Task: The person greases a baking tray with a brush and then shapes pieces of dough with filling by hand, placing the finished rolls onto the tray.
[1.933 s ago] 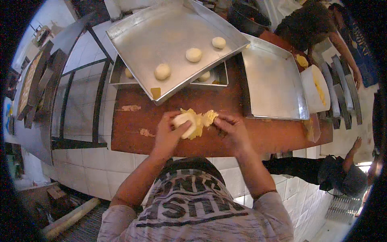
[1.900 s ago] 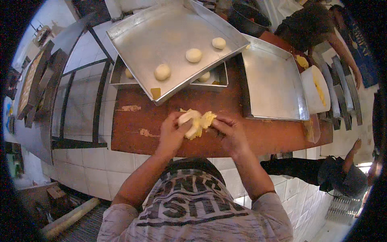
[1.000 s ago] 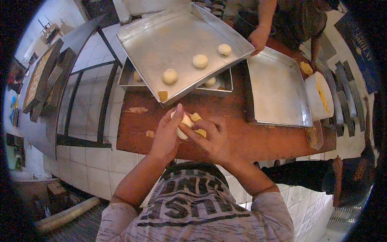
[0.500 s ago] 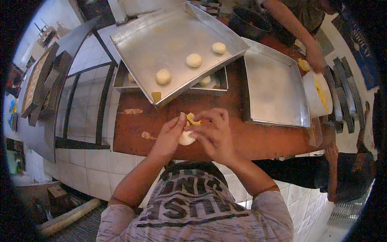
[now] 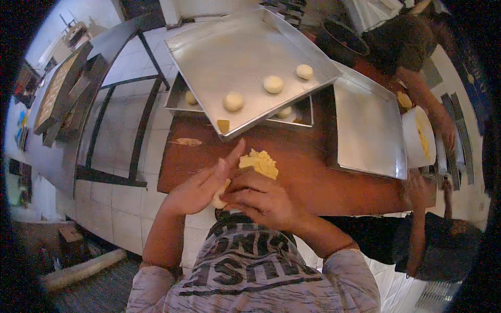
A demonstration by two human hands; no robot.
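A pale piece of dough [image 5: 219,196] is pressed between my two hands at the table's near edge. My left hand [image 5: 197,189] supports it against the palm, its fingers stretched forward. Curled fingers of my right hand [image 5: 263,201] press on the dough from the other side and partly cover it. Just beyond the right hand, a crumbly yellow heap of filling [image 5: 259,163] lies on the red-brown table [image 5: 308,177]. Several round dough balls, one of them a dough ball [image 5: 233,101], sit in the tilted metal tray [image 5: 224,57] ahead.
Beneath the tilted tray is another metal tray [image 5: 175,99] with dough balls. A third tray [image 5: 365,125] stands at the right, beside a white tub [image 5: 419,141] with yellow filling. Another person's arm [image 5: 430,107] reaches near the tub. A black metal frame [image 5: 138,130] stands left.
My hands have come nearer my body with the dough, and the left fingers have straightened. The yellow heap now shows more fully. The view has shifted, and the other person's hand moved along the tub.
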